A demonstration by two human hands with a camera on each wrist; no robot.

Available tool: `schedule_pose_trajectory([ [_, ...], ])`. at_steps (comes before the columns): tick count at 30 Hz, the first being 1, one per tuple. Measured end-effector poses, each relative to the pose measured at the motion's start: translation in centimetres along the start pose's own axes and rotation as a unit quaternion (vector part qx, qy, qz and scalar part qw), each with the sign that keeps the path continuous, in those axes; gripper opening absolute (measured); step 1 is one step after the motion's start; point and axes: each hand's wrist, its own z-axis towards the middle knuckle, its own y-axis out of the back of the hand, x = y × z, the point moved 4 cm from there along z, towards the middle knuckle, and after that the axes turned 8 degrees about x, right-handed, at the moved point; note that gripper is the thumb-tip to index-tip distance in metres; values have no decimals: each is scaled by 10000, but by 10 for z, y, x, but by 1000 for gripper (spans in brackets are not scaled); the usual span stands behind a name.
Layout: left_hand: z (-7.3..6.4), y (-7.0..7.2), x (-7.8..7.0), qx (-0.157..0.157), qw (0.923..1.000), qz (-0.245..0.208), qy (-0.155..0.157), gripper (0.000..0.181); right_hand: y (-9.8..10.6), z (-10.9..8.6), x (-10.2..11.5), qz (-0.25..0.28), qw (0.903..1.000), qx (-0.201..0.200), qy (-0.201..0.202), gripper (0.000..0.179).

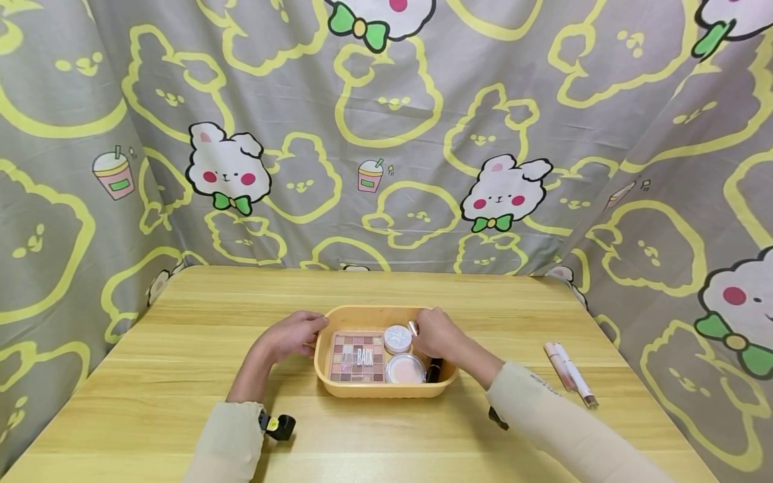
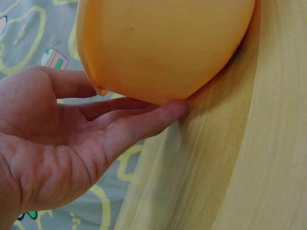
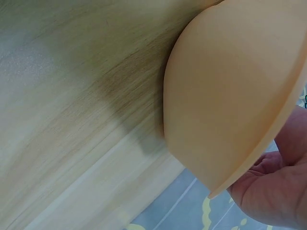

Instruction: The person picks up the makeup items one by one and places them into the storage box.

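Note:
A yellow plastic basket stands on the wooden table in front of me. At its left end my left hand holds it; in the left wrist view, the thumb is at the rim and the fingers reach under the wall. My right hand is inside the basket at the right, pinching a small shiny, pale-ended item whose kind is mostly hidden. In the basket lie an eyeshadow palette, a white round jar, a round powder compact and a black tube.
Two slim cosmetic tubes, pinkish and white, lie side by side on the table to the right. A patterned grey curtain surrounds the table at the back and sides.

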Motion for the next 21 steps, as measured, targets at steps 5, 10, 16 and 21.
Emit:
schedule_pose_trajectory([
  [5, 0, 0, 0, -18, 10000, -7, 22, 54, 0, -2, 1, 17, 10000, -27, 70, 49],
  [10, 0, 0, 0, -10, 10000, -17, 27, 54, 1, -3, 2, -1, 9998, -64, 169, 51],
  [16, 1, 0, 1, 2, 10000, -10, 26, 55, -1, -3, 1, -4, 9997, -21, 224, 47],
  [21, 2, 0, 2, -39, 10000, 1, 58, 54, -3, -3, 1, -51, 9997, -6, 229, 45],
])
